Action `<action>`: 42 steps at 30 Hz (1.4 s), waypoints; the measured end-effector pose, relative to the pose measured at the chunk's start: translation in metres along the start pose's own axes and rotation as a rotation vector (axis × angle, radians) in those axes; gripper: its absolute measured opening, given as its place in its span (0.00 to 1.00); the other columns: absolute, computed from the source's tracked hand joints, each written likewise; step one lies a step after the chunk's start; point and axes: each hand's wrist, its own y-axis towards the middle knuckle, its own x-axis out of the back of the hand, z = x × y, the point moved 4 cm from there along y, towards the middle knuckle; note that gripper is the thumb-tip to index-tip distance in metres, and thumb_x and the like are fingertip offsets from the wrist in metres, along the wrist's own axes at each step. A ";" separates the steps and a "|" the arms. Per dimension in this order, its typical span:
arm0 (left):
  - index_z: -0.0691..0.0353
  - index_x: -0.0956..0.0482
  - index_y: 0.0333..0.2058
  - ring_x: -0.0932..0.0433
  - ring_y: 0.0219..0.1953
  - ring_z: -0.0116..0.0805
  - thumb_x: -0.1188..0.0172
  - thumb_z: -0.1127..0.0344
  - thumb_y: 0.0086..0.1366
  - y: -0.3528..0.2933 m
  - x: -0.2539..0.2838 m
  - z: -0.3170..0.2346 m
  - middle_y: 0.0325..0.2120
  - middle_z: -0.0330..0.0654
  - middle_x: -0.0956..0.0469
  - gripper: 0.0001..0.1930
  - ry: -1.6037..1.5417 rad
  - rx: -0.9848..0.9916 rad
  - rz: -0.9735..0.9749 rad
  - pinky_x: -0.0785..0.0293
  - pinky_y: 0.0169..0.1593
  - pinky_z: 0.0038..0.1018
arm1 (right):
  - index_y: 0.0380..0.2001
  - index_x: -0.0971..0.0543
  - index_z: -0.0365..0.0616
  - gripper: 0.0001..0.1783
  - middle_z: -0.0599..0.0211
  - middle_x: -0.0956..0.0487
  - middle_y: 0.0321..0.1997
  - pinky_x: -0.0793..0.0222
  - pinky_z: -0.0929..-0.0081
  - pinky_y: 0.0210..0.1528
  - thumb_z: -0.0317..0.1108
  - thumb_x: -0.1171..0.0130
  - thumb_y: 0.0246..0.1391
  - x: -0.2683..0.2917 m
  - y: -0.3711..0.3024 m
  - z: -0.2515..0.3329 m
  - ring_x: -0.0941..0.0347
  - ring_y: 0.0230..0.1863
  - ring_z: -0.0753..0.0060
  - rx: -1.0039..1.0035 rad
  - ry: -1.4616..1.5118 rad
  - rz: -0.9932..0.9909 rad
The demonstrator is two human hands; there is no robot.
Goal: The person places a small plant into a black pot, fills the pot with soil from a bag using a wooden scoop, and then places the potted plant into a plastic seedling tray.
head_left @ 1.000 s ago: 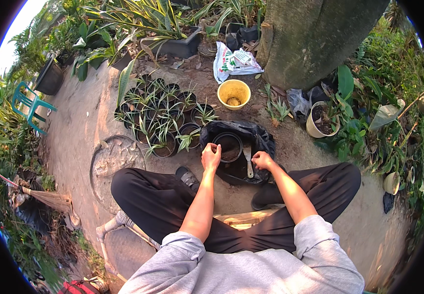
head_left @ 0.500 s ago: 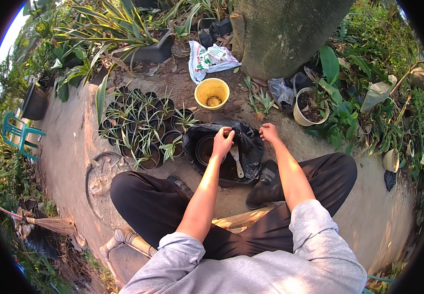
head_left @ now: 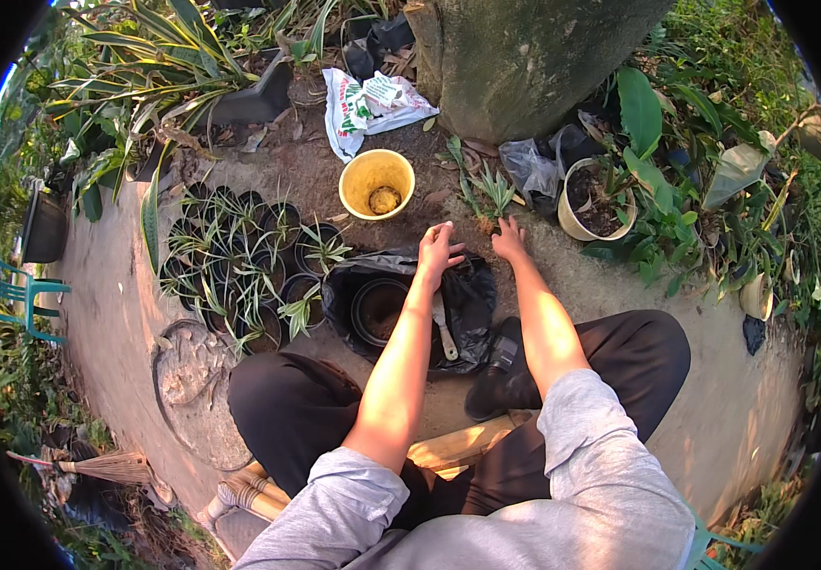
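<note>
1. Two hands: the left hand (head_left: 438, 253) is released, fingers loosely apart above the far edge of the bag; the right hand (head_left: 509, 239) reaches to the loose plants, and whether it grips them I cannot tell.
2. Loose plants (head_left: 496, 195), at least two, exact count unclear: they lie on the ground beyond the bag, between the yellow pot and the pale pot.
3. One black plastic bag (head_left: 472, 285), spread open, with one round black pot (head_left: 355, 309) and one pale-handled trowel (head_left: 445, 337) inside.
4. One yellow pot (head_left: 377, 171), upright beyond the bag, dark matter at its bottom.
5. More than a dozen potted plants (head_left: 249, 256), crowded left of the bag, overlapping too much for an exact count.
6. One pale pot (head_left: 576, 220) at right.
7. One white printed sack (head_left: 372, 109), beside one tree trunk (head_left: 543, 66).
</note>
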 end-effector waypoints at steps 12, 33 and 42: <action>0.60 0.36 0.60 0.22 0.50 0.45 0.51 0.53 0.73 0.011 -0.020 0.015 0.57 0.46 0.32 0.24 0.031 0.013 0.035 0.21 0.47 0.41 | 0.57 0.24 0.48 0.23 0.65 0.34 0.65 0.46 0.56 0.70 0.38 0.41 0.58 -0.003 -0.018 0.008 0.43 0.67 0.51 0.119 0.034 -0.271; 0.62 0.36 0.63 0.29 0.57 0.42 0.55 0.44 0.72 -0.096 0.070 -0.084 0.58 0.43 0.29 0.31 -0.007 -0.180 0.215 0.41 0.64 0.44 | 0.41 0.15 0.44 0.15 0.76 0.17 0.38 0.34 0.83 0.40 0.44 0.40 0.62 0.027 -0.203 0.152 0.28 0.37 0.86 0.684 0.831 0.383; 0.65 0.35 0.55 0.22 0.49 0.36 0.34 0.80 0.57 -0.151 0.142 -0.053 0.45 0.42 0.26 0.28 -0.100 -0.265 0.073 0.23 0.52 0.33 | 0.41 0.16 0.40 0.15 0.73 0.16 0.37 0.31 0.81 0.41 0.41 0.38 0.60 -0.018 -0.249 0.166 0.26 0.36 0.85 0.723 0.535 0.649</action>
